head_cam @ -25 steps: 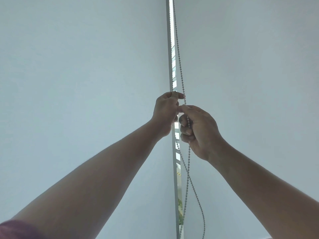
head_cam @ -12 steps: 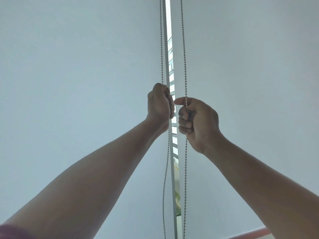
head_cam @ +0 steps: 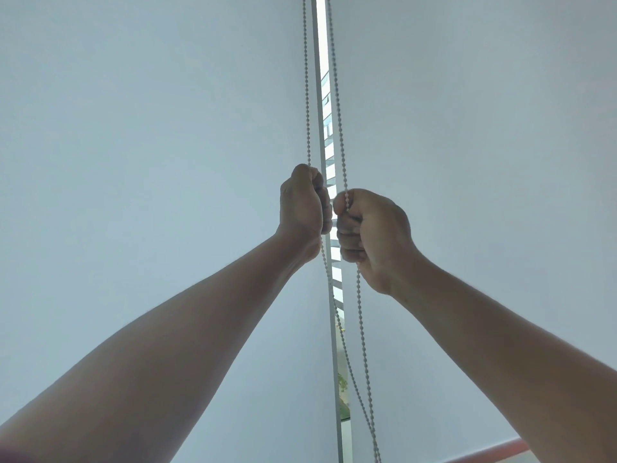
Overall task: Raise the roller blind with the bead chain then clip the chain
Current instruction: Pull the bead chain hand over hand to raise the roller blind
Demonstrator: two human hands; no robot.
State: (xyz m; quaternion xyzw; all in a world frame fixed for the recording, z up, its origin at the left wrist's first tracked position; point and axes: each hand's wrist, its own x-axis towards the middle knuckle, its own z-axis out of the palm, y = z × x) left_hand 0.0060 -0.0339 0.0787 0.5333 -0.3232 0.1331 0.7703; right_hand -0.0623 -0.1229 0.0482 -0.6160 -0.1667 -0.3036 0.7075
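Observation:
Two strands of a grey bead chain (head_cam: 336,95) hang down the middle of the view, either side of a narrow bright gap. My left hand (head_cam: 302,208) is fisted around the left strand, at about mid height. My right hand (head_cam: 372,232) grips the right strand, slightly lower and almost touching the left hand. Below the hands both strands run down and come together near the bottom edge. The pale roller blind (head_cam: 467,162) fills the right side. No clip is in sight.
A second pale blind panel (head_cam: 150,145) covers the left side. A grey vertical frame bar (head_cam: 325,295) stands in the gap, with window slats and some greenery behind it. A red-brown strip (head_cam: 497,451) shows at the bottom right under the blind's edge.
The hands went from pinching together on one strand to each gripping its own strand. Over the last half second they have stayed about level, and the red strip at the bottom right remains in view.

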